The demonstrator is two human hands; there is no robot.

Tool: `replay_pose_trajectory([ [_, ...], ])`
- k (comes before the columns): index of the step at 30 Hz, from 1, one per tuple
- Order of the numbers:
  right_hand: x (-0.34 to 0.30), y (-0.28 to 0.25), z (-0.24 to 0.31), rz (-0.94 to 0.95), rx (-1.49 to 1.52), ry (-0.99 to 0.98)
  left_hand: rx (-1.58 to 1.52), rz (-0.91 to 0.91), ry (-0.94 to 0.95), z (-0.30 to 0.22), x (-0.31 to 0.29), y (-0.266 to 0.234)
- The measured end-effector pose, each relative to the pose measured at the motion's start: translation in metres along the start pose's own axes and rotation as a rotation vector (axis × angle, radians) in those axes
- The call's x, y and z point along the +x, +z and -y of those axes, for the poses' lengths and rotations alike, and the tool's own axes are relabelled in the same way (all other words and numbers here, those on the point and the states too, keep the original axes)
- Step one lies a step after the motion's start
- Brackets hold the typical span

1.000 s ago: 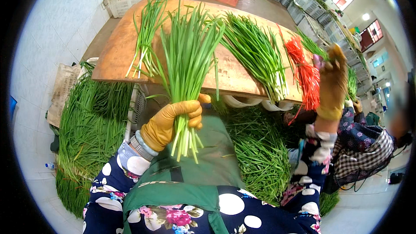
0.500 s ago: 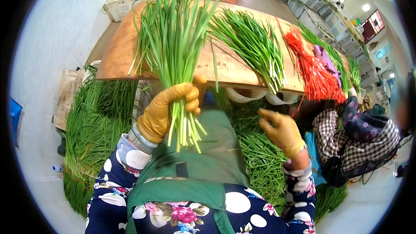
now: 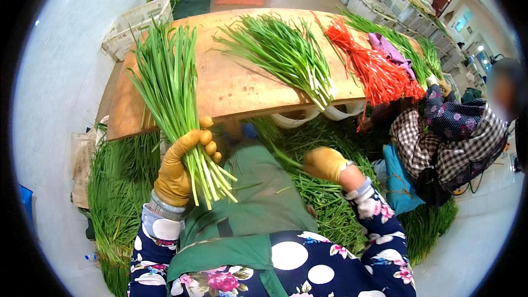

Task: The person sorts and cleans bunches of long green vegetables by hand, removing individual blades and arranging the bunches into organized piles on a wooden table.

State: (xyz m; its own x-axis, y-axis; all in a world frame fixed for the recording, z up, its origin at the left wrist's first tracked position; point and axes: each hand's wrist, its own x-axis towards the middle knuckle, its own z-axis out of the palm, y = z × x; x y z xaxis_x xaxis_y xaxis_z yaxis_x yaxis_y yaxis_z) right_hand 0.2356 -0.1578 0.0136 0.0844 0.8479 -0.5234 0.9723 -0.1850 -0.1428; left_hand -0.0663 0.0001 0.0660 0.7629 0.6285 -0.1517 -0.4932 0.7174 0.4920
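Observation:
My left hand (image 3: 184, 162), in a yellow rubber glove, is closed around a bunch of garlic chives (image 3: 173, 91). The pale stem ends point down toward me, and the green leaves fan up over the left part of the wooden board. My right hand (image 3: 325, 165), gloved the same way, is over the heap of loose chives (image 3: 330, 198) to the right of my green apron (image 3: 247, 198). Motion blurs its fingers; a thin green blade shows beside them, but whether they hold it I cannot tell. Another chive bunch (image 3: 291, 58) lies on the board (image 3: 242, 85).
Red plastic ties (image 3: 366, 66) and a purple cloth (image 3: 391, 54) lie farther right on the board. White buckets (image 3: 297, 118) stand beneath its edge. A co-worker in a checked garment (image 3: 456, 154) sits at right. Chives are heaped at left (image 3: 124, 187); a white crate (image 3: 137, 27) stands behind.
My left hand has moved left and tilted the bunch leftward. My right hand has shifted left and down, its fingers now blurred. The whole view has shifted.

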Motion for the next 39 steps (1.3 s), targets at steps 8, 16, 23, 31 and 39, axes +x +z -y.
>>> replay_pose_trajectory([
  [8,-0.029,-0.113,0.048,-0.862,-0.006,0.146,-0.029,-0.041,-0.089,0.019,0.018,0.008],
  [16,0.052,-0.124,-0.025,-1.098,0.338,0.086,-0.01,-0.057,-0.041,0.014,0.013,0.01],
  [23,0.027,-0.069,0.04,-1.102,0.601,-0.204,0.035,-0.193,-0.073,0.024,0.014,0.001],
  [31,-0.01,-0.009,0.081,-1.006,0.81,-0.25,0.237,-0.221,-0.136,0.054,0.032,-0.015],
  [39,-0.005,0.009,0.088,-0.697,1.123,-0.332,0.317,-0.212,-0.17,0.059,0.046,-0.003],
])
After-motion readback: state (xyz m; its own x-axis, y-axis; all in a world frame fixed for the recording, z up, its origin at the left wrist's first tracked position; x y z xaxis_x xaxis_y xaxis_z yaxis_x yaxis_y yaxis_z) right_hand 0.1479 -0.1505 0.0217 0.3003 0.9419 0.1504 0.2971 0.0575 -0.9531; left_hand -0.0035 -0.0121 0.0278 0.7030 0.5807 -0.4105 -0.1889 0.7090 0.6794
